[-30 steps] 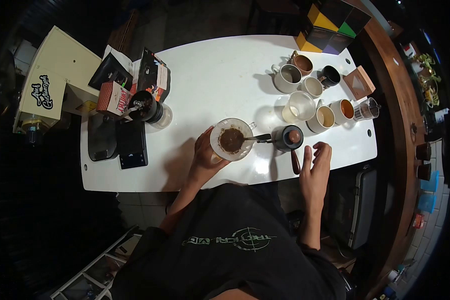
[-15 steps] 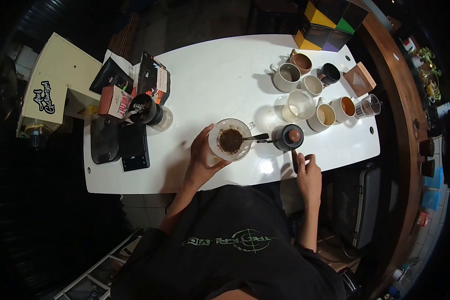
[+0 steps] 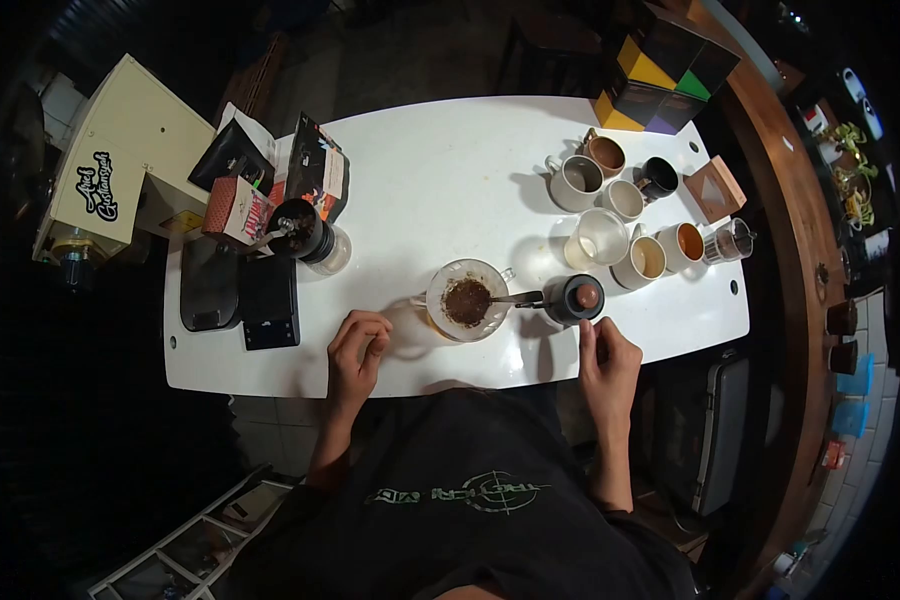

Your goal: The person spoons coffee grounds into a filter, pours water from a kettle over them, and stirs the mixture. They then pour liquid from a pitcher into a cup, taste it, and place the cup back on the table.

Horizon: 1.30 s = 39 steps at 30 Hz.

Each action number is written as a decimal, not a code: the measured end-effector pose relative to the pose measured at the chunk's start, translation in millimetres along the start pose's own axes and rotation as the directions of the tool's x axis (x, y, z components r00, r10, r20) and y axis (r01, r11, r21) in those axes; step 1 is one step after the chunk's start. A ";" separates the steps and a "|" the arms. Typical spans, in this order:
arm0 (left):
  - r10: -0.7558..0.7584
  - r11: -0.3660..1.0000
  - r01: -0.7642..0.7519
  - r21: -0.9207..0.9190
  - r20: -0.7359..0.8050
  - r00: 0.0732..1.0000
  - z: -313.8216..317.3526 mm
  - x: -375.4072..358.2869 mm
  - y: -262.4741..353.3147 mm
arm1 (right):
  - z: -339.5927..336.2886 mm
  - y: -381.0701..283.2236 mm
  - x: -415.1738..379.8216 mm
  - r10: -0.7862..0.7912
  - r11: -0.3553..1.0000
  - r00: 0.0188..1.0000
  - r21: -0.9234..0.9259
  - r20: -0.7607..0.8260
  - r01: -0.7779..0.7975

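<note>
A glass dripper with dark wet coffee grounds stands on the white table, amber liquid showing beneath it. To its left, my left hand is empty and apart from it, fingers loosely curled and thumb spaced from them. A black kettle with a brown knob is at the dripper's right, its spout pointing left. My right hand is closed at the kettle's near side, around its handle, which the fingers mostly hide. A dark spoon-like handle reaches from the dripper's rim toward the spout.
Several cups, including a white mug, and a glass server stand at the right. At the left are a hand grinder, coffee bags, a black scale and a cream machine. Patterned boxes stand at the back right.
My left hand has let go of the dripper and drawn back to the left. The view has shifted, so the table sits lower. My right hand remains by the kettle.
</note>
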State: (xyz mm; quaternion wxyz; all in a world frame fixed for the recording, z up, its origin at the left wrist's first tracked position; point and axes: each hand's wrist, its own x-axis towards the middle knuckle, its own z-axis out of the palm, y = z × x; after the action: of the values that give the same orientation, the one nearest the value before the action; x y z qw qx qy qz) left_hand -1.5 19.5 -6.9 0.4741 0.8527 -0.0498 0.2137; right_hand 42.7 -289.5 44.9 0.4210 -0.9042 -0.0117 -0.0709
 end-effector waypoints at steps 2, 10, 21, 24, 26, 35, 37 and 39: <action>-0.012 1.000 0.012 -0.017 0.015 1.000 -4.2 -6.3 2.1 | -1.0 -2.5 -2.0 -0.047 0.999 0.999 0.026 0.023 0.046; 0.055 0.998 -0.054 -0.035 0.043 0.998 -0.8 -17.8 13.5 | -10.3 24.6 31.6 -0.192 0.977 0.971 0.061 -0.139 0.202; 0.237 0.971 -0.228 -0.070 0.193 0.952 48.7 -12.3 58.8 | 8.5 73.4 127.1 -0.182 0.953 0.978 -0.227 0.104 0.202; 0.250 0.966 -0.227 -0.123 0.216 0.944 61.9 -9.5 82.2 | -3.0 55.1 110.2 -0.314 0.938 0.948 -0.172 -0.047 0.302; 0.243 0.953 -0.180 -0.246 0.259 0.935 65.6 -9.4 95.4 | -16.6 45.9 89.1 -0.354 0.932 0.931 -0.117 -0.084 0.344; 0.506 0.823 -0.372 -0.430 0.257 0.823 89.4 16.5 94.9 | -39.4 35.7 15.3 -0.189 0.979 0.964 0.036 -0.186 0.199; 0.514 0.790 -0.281 -0.545 0.338 0.788 94.9 18.9 95.9 | -34.3 16.6 0.9 -0.093 0.947 0.964 0.277 -0.247 0.163; 0.557 0.752 -0.261 -0.605 0.373 0.742 101.3 21.2 100.9 | -35.6 8.1 -15.6 -0.071 0.937 0.966 0.315 -0.248 0.150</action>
State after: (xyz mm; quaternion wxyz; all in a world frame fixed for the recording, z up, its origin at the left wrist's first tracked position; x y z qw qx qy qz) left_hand 20.8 -117.1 34.7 0.5896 0.6832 -0.4280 0.0501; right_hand 23.8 -321.3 59.3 0.5604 -0.8041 -0.0252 -0.1969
